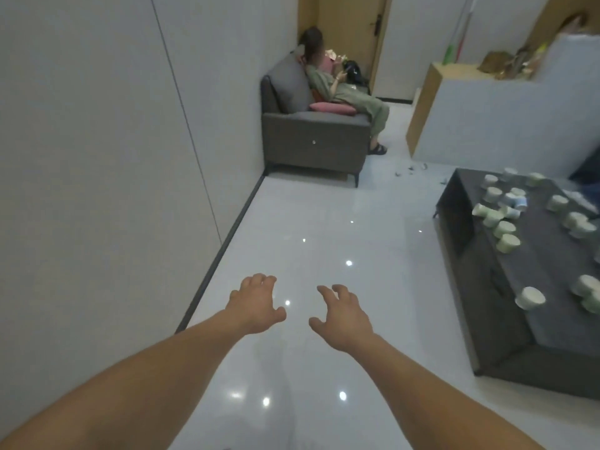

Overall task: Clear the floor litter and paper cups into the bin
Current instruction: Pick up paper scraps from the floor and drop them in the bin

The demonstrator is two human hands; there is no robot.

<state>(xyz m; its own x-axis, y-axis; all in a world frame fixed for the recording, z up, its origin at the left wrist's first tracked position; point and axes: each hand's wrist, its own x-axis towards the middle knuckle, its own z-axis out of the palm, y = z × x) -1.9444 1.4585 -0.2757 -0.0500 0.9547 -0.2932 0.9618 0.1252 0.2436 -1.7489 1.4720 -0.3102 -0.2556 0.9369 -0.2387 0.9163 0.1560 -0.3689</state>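
Many paper cups (pixel 508 243) lie scattered over the dark low desk (pixel 545 277) at the right. Most stand upside down and a few are tipped on their sides. Some touch each other in a loose cluster toward the desk's far corner, and others sit well apart nearer its front edge. Small scraps of floor litter (pixel 410 170) lie on the glossy white floor (pixel 308 222) beyond that far corner, near the foot of a grey sofa (pixel 311 141) where a seated person (pixel 344 92) leans back. No bin shows in this view. The left grip (pixel 256 303) and the right grip (pixel 344 315) hang side by side over bare floor, palms down, fingers spread and loosely curled. They hold nothing and touch nothing, and both are well apart from the cups and the litter. The cups look light, thin-walled and easily crushed, so I judge that a gentle hold round the side wall, or nesting several into a stack, would serve better than a squeeze. Those lying on their sides may roll when nudged. The scraps look tiny and flat against slick tile, too blurred to identify, and would likely need a fingertip pinch or a sweep into a pile before lifting.
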